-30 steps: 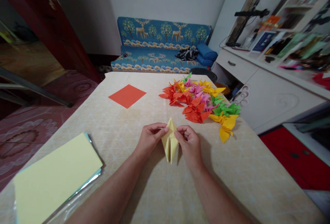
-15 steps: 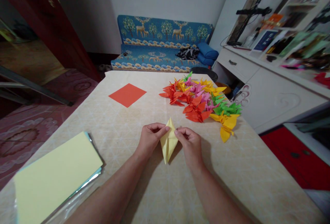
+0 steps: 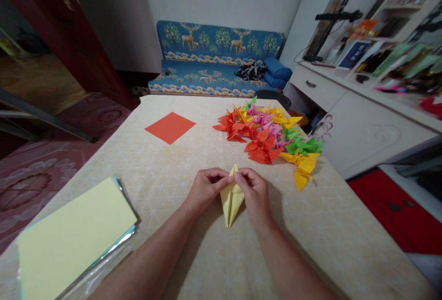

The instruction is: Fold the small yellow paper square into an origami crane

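Note:
A yellow folded paper, long and kite-shaped with a slit down its lower half, is held just over the table in front of me. My left hand pinches its upper left side between thumb and fingers. On the opposite side my right hand grips it the same way, the two thumbs almost meeting near the top point. Both hands partly cover the paper's upper edges. Beyond them, to the right, lies a cluster of folded paper cranes in red, orange, pink and green.
A flat red paper square lies toward the far left of the cloth-covered table. At the near left is a stack of yellow paper with a clear plastic wrapper. A blue patterned sofa and a white cabinet stand beyond the table.
The yellow folded paper has moved slightly nearer and to the right. My left hand has shifted right, bringing the thumbs closer together near its tip.

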The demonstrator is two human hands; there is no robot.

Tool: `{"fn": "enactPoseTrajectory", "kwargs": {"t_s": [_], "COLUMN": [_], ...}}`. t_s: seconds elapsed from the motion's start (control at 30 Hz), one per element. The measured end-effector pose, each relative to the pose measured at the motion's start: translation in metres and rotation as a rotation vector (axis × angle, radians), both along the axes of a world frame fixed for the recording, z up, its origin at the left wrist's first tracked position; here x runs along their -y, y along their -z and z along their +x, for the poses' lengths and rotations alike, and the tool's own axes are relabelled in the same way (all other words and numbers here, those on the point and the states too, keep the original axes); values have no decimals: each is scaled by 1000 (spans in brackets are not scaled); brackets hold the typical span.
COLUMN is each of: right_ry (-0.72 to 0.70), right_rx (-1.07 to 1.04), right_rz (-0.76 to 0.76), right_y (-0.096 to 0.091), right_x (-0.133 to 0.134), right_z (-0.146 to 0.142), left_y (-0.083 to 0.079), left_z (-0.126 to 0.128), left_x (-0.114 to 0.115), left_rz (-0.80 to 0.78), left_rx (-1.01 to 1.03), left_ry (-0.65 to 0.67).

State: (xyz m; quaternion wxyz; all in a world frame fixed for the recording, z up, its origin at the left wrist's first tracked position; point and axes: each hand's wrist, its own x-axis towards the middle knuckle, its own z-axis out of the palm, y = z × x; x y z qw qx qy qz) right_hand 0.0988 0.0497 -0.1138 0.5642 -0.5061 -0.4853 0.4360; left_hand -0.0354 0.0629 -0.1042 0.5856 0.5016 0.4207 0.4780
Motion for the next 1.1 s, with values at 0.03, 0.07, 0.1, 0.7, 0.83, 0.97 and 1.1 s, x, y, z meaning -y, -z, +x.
{"fn": "enactPoseTrajectory", "kwargs": {"t_s": [0.03, 0.07, 0.1, 0.7, 0.83, 0.97, 1.1], "right_ry": [6, 11, 12, 34, 24, 17, 2], "right_rx": [3, 2, -1, 78, 58, 38, 25], "right_rz": [5, 5, 4, 127, 115, 105, 99], "right_y": [0, 1, 1, 0, 0, 0, 0], "right_x": [0, 0, 1, 1, 1, 2, 2], "right_z": [0, 0, 0, -1, -1, -3, -5], "left_y": [-1, -1, -2, -6, -4, 0, 4], "left_z": [1, 1, 2, 1, 3, 5, 6], "left_x": [0, 1, 1, 0, 1, 2, 3], "left_rz": [-18, -31, -41, -77, -44, -12, 39], "left_rx": [18, 36, 52, 100, 94, 84, 49], "left_ry": [-8, -19, -31, -52, -85, -112, -156]}}
